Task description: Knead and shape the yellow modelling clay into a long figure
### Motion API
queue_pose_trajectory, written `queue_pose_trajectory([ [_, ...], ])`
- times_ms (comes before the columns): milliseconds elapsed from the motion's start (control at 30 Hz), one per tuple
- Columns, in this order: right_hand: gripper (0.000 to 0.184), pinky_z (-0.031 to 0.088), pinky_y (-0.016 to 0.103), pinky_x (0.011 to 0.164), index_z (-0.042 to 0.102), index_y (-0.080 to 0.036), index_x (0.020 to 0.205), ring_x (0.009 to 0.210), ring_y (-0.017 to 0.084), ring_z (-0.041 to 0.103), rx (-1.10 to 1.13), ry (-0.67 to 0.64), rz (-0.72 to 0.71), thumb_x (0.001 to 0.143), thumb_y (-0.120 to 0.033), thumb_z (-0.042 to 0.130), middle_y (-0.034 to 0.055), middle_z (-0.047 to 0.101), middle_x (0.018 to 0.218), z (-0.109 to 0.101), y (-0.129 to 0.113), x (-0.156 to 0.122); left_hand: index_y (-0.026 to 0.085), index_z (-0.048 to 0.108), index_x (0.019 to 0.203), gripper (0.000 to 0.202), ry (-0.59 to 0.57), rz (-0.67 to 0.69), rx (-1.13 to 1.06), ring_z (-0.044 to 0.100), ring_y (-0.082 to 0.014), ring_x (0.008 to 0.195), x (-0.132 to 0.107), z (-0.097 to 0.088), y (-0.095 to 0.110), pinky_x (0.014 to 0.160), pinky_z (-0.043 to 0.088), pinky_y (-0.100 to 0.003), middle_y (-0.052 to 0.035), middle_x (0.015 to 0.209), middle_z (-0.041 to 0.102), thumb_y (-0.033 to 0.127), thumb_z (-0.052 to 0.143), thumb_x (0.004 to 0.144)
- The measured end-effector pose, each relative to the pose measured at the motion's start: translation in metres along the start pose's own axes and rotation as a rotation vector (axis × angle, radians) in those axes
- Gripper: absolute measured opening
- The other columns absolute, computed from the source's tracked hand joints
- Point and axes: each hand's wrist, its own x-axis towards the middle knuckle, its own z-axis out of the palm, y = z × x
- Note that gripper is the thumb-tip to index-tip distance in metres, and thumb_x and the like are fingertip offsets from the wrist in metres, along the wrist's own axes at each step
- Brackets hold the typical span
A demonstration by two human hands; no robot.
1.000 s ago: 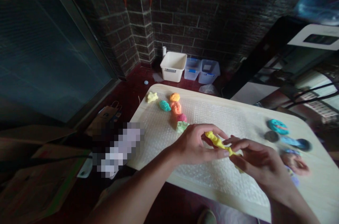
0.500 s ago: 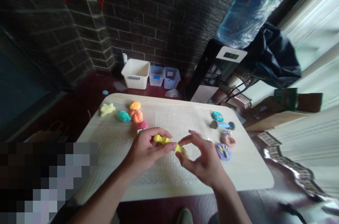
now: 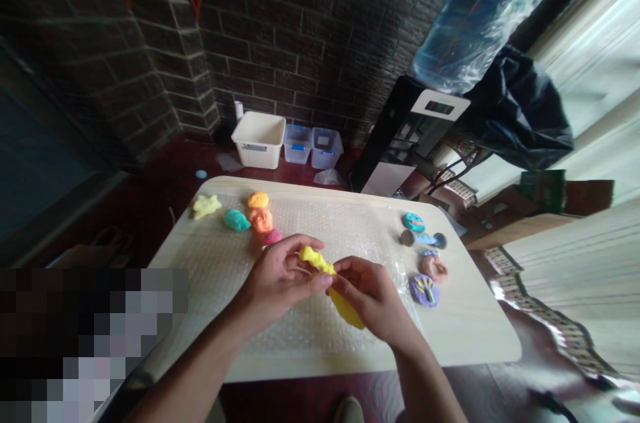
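A strip of yellow clay [image 3: 320, 262] runs between both hands, low over the bubble wrap [image 3: 210, 263] on the pale wooden table [image 3: 480, 336]. My left hand [image 3: 277, 276] pinches its upper end between thumb and fingers. My right hand [image 3: 367, 293] is closed on the lower end, where a thicker yellow lump [image 3: 347, 310] hangs under the palm. The two hands touch at the fingertips.
Small clay shapes lie at the table's far left: a yellow star [image 3: 205, 206], a teal piece [image 3: 235, 220], orange pieces [image 3: 260, 210]. At the right lie a teal disc [image 3: 413, 221], a blue roller [image 3: 423, 238], a pink ring [image 3: 433, 267], a purple disc [image 3: 425, 290]. Storage bins [image 3: 260, 138] stand on the floor.
The view swung right, then steadied. My right hand's fingers, spread half a second ago, have closed on the clay, and the hands have come together.
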Motion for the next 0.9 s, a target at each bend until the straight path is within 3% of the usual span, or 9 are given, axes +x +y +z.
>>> queue_pose_trajectory([
  [200,0.032,0.04,0.021,0.054,0.075,-0.015,0.091,0.06,0.009,0.056,0.084,-0.066,0.055,0.09,-0.047,0.081,0.0009,0.069,0.074,0.0,-0.005,-0.003,0.014,0.075,0.095,0.03,-0.018,-0.056,0.016,0.071,-0.0174,0.084,-0.001,0.002,0.003,0.079,0.056,-0.028,-0.0055,0.09,0.075,0.033,0.09,0.077],
  [267,0.03,0.043,0.021,0.056,0.076,-0.016,0.094,0.063,0.01,0.06,0.069,-0.051,0.037,0.091,-0.045,0.08,0.0025,0.072,0.078,0.002,-0.008,-0.005,0.014,0.075,0.09,0.027,0.007,-0.073,0.018,0.07,-0.0166,0.083,-0.003,0.003,0.006,0.078,0.055,-0.027,-0.0059,0.088,0.076,0.034,0.089,0.078],
  [433,0.021,0.058,0.029,0.077,0.075,-0.019,0.1,0.091,0.02,0.074,-0.117,0.105,-0.094,0.086,-0.032,0.084,0.0069,0.08,0.096,0.009,-0.012,-0.006,0.014,0.074,0.088,0.027,0.105,-0.09,-0.011,0.067,-0.014,0.079,-0.002,0.006,0.006,0.074,0.053,-0.025,-0.0036,0.084,0.074,0.036,0.089,0.079],
  [667,0.01,0.059,0.031,0.072,0.077,-0.021,0.1,0.079,0.02,0.077,-0.518,0.26,-0.31,0.091,-0.022,0.072,0.0047,0.082,0.091,0.015,-0.016,-0.008,0.016,0.071,0.088,0.03,0.147,-0.122,-0.055,0.067,-0.0145,0.079,-0.001,0.011,0.001,0.076,0.056,-0.026,-0.0026,0.086,0.073,0.039,0.088,0.079],
  [800,0.011,0.058,0.029,0.07,0.075,-0.021,0.103,0.077,0.019,0.077,-0.606,0.278,-0.398,0.092,-0.023,0.074,0.0041,0.081,0.092,0.015,-0.012,-0.009,0.018,0.073,0.095,0.031,0.169,-0.128,-0.075,0.068,-0.0155,0.083,-0.002,0.011,0.002,0.076,0.057,-0.027,-0.0024,0.091,0.074,0.039,0.089,0.079],
  [900,0.012,0.058,0.03,0.07,0.074,-0.022,0.104,0.078,0.02,0.077,-0.655,0.294,-0.46,0.092,-0.023,0.076,0.004,0.081,0.093,0.016,-0.009,-0.01,0.017,0.073,0.091,0.029,0.16,-0.122,-0.092,0.069,-0.0149,0.083,-0.003,0.011,0.004,0.075,0.056,-0.025,-0.0024,0.09,0.074,0.039,0.088,0.079],
])
